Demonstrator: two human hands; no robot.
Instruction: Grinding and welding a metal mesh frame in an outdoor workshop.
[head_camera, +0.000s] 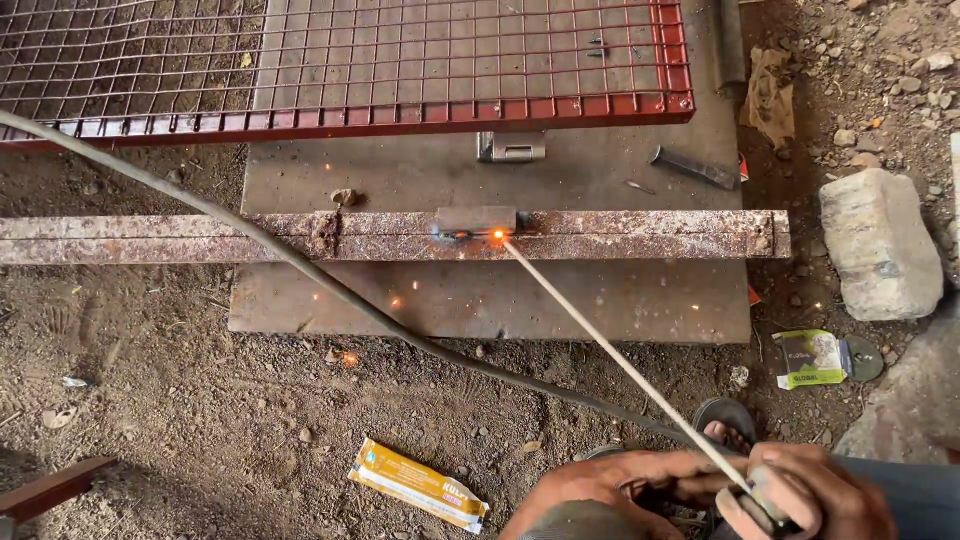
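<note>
Dirt-floor welding workshop: sparks (497, 235), steel plate (600, 300)

Overall light: we see soft, even daylight, moderately bright.
Brightest spot: an orange welding spark (497, 235) glows at centre, scattering small embers.
Shadows: the lower left corner falls darker.
Sharpness: mostly crisp; hands at the bottom edge look slightly soft.

A red wire grid frame (340, 60) is lying at the top, partly over a flat metal plate (500, 300); a big pale stone (878, 243) is sitting on the dirt to the right; a yellow packet (418, 484) is lying near the bottom; a small green packet (810, 359) is resting below the stone.
</note>
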